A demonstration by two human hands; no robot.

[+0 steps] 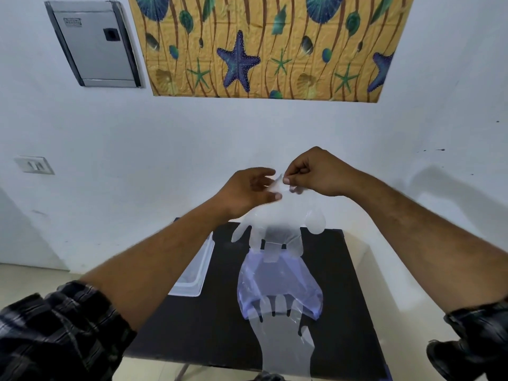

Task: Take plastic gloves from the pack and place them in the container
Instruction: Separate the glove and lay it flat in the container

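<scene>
Glove in hand: a clear plastic glove [277,224] hangs in the air above the far end of the table [220,312], cuff up, fingers down.
Left hand: the left hand [247,191] has thumb and fingers closed on the left side of the cuff.
Right hand: the right hand [316,171] pinches the cuff's top edge between thumb and forefinger; the two hands are almost touching.
Handling, judged: very light, thin, limp film with no stiffness. It will cling to itself, drift in moving air and slip from a loose pinch. Tearing looks unlikely under gentle pull.
Where to hold, judged: the cuff edge, as now. The dangling fingers give poor control.
Pack: a bluish clear pack [277,281] lies flat mid-table, directly below the held glove, a taped flap at its far end.
Second glove: another glove [286,342] lies on the near part of the table, its fingers overlapping the pack's near end and its cuff hanging past the near edge.
Container: a clear container [196,273] sits at the table's left edge, left of the pack, partly hidden by the left forearm. Contents cannot be told.
Obstructions, judged: nothing stands between glove and container except the left forearm itself, crossing above it.
Surroundings: white wall, patterned panel, grey wall box, switch; none within the working area.
</scene>
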